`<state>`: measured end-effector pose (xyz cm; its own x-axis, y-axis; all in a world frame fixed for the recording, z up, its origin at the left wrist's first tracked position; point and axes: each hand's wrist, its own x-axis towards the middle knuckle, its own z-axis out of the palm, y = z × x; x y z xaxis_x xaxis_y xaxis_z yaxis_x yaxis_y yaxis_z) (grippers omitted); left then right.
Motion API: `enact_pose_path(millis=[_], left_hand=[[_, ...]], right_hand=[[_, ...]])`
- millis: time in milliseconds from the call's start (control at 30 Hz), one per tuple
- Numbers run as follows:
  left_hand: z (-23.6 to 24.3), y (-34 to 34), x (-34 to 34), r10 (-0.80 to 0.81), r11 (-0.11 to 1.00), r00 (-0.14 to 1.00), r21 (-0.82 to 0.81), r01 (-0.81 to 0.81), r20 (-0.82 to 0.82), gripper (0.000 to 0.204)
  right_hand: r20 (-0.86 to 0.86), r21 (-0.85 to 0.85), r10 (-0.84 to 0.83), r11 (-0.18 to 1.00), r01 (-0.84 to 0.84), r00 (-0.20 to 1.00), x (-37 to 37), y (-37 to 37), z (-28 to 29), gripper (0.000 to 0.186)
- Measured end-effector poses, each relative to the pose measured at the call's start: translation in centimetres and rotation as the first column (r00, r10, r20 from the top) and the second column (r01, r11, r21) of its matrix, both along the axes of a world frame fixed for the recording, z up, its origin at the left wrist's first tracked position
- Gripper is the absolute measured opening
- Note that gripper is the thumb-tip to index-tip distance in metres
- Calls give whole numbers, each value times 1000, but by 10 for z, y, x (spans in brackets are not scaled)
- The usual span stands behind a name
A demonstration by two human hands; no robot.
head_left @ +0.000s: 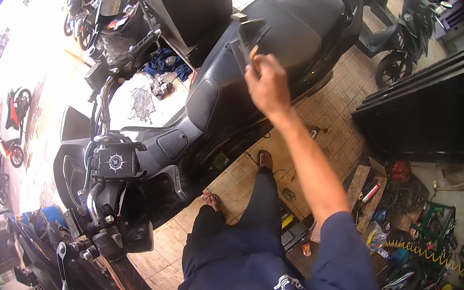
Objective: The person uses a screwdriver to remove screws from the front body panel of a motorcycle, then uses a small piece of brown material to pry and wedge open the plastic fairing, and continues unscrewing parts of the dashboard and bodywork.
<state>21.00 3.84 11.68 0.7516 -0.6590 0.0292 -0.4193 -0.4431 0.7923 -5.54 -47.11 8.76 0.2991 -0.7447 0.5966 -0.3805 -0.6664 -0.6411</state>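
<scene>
One right hand (271, 86), fingers (254, 69) gripping a dark piece (245, 37) over the seat (300, 17); left unclear

Matt black seat (294, 16) of leather-like cover with smooth stitched panels, dark piece (250, 33) in the right hand (269, 86) too blurred for telling its material, shiny metal handlebar (105, 109), dull black plastic box (115, 162), soft navy cloth shirt (244, 280), smooth tile floor (176, 222).

yellow coiled hose (417, 251), red parked motorcycle (14, 109)
</scene>
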Motion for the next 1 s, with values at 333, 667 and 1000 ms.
enact_pose_path(millis=[333,667,1000], left_hand=[[1,71,-114,40,773,710,-429,-468,-703,48],[135,8,-180,809,468,356,148,-871,-468,38],[147,-100,-171,632,768,728,340,-543,-264,58]], right_hand=[[-734,135,164,986,-96,659,-27,-203,-81,34],[-588,297,274,948,-112,761,-35,-214,-110,35],[-605,295,205,955,-22,770,-33,-201,-37,40]])
